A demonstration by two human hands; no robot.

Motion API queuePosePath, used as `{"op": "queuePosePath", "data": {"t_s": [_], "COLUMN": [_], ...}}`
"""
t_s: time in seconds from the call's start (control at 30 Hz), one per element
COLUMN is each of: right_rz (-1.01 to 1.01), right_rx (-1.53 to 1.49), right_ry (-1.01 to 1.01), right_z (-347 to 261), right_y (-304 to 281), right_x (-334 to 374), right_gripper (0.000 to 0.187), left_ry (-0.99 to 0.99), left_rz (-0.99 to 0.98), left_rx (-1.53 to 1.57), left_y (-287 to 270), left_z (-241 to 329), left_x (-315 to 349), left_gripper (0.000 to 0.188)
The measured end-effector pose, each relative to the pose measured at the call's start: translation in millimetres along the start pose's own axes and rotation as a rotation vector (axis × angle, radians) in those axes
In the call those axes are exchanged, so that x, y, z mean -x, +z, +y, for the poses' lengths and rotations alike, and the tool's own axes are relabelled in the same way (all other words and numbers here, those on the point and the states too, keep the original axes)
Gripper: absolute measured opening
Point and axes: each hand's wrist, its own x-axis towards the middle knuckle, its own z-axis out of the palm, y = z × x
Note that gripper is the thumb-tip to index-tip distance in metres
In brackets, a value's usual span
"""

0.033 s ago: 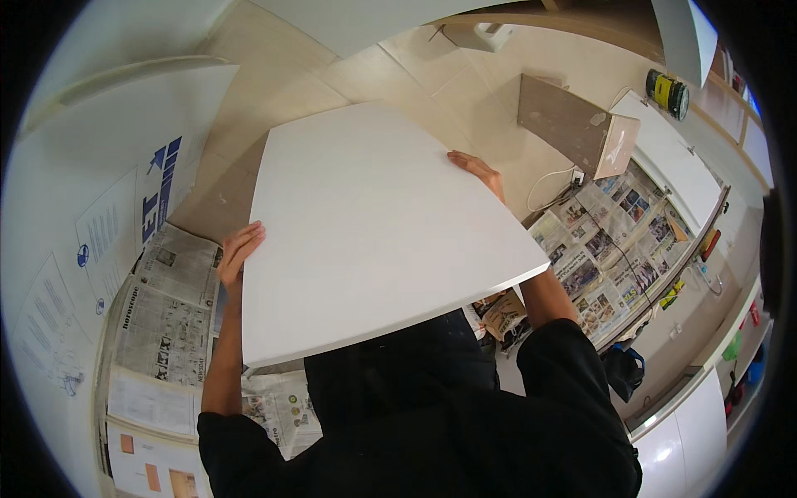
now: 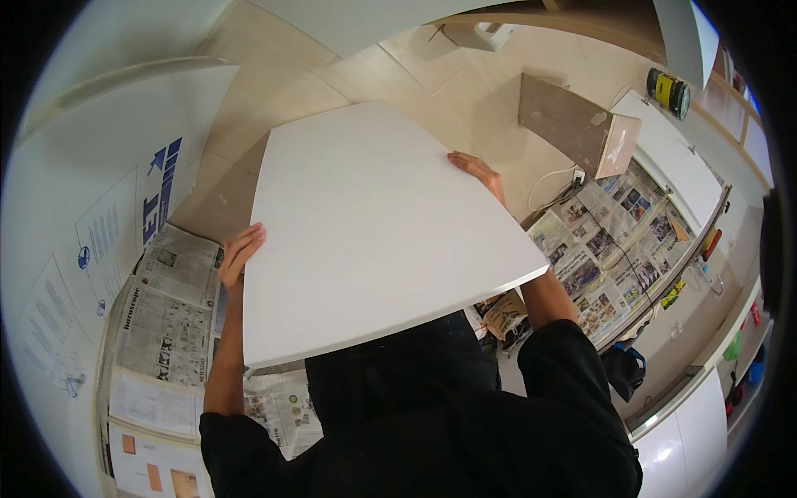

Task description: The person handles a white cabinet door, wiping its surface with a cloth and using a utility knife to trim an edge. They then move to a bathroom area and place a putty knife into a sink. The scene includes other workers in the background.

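A large, flat white panel (image 2: 378, 236) spans the middle of the view, raised in front of my body with its broad face up. My left hand (image 2: 241, 253) grips its left edge, fingertips curled onto the top face. Along the far right edge, my right hand (image 2: 476, 168) holds the panel, fingers together on the rim. The right forearm passes partly beneath the panel, which hides some of it. The panel's underside and whatever is directly below it are hidden.
Newspapers (image 2: 170, 315) cover surfaces at left and right. A large white sheet with blue print (image 2: 79, 249) stands at left. To the right are a brown box-like block (image 2: 573, 124), a white cabinet door (image 2: 677, 162), a dark jar (image 2: 667, 93) and a black bag (image 2: 623, 371).
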Motion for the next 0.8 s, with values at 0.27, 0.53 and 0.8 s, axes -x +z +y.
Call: {"op": "queuePosePath", "data": {"t_s": [0.27,0.53,0.8], "right_rz": [0.051,0.038,0.044], "right_rx": [-0.030,-0.114,-0.226], "right_ry": [0.226,0.359,0.402], "right_z": [-17.0,-5.5,-9.1], "right_y": [9.9,32.8,39.7], "right_x": [17.9,64.8,84.8], "right_gripper": [0.043,0.051,0.061], "left_ry": [-0.087,-0.248,-0.295], "left_rz": [-0.005,-0.116,-0.094], "left_rx": [0.053,0.030,0.035], "left_y": [7.2,13.4,27.6], "left_z": [-1.7,0.6,6.8], "left_x": [23.4,67.2,89.6], "left_gripper": [0.023,0.024,0.022]}}
